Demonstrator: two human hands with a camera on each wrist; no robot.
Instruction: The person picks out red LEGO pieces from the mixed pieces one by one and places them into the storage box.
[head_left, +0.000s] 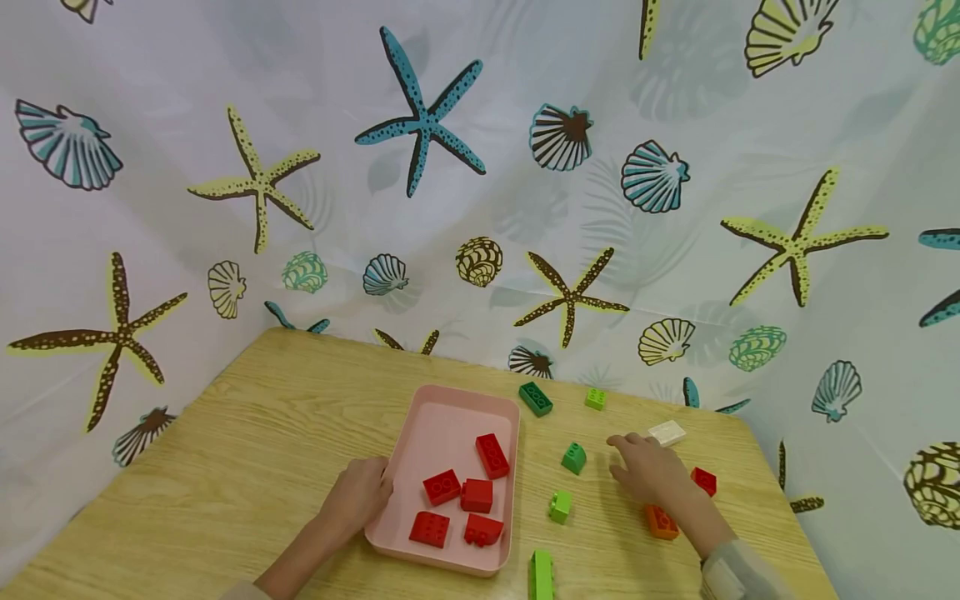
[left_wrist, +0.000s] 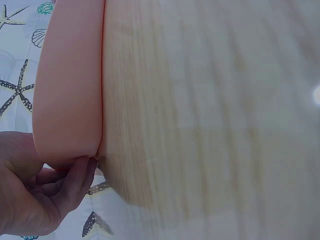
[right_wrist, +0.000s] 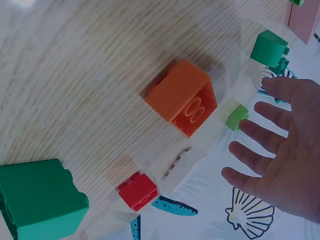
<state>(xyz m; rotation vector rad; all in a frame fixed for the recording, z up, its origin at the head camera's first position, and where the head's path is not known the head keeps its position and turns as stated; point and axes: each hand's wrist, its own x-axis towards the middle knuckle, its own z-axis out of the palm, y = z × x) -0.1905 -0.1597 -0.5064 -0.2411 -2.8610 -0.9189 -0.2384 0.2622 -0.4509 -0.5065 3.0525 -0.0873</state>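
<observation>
A pink tray (head_left: 442, 556) stands on the table with several red toy bricks inside, one of them a long red brick (head_left: 492, 456). My left hand (head_left: 356, 497) holds the tray's left side; in the left wrist view its fingers (left_wrist: 75, 185) curl at the tray's lower edge. Over the table to the right is my right hand (head_left: 647, 467), holding nothing, its fingers spread in the right wrist view. Near it lie a white brick (head_left: 667, 432), a green curved brick (head_left: 574, 457), an orange brick (head_left: 662, 522) and a red brick (head_left: 703, 480), partly behind the forearm.
Between tray and right hand lie a lime brick (head_left: 560, 506) and a long lime brick (head_left: 542, 575). Farther back are a dark green brick (head_left: 536, 399) and a small lime brick (head_left: 596, 398). A large green brick (right_wrist: 42, 197) shows in the right wrist view. A patterned curtain (head_left: 465, 217) surrounds the table.
</observation>
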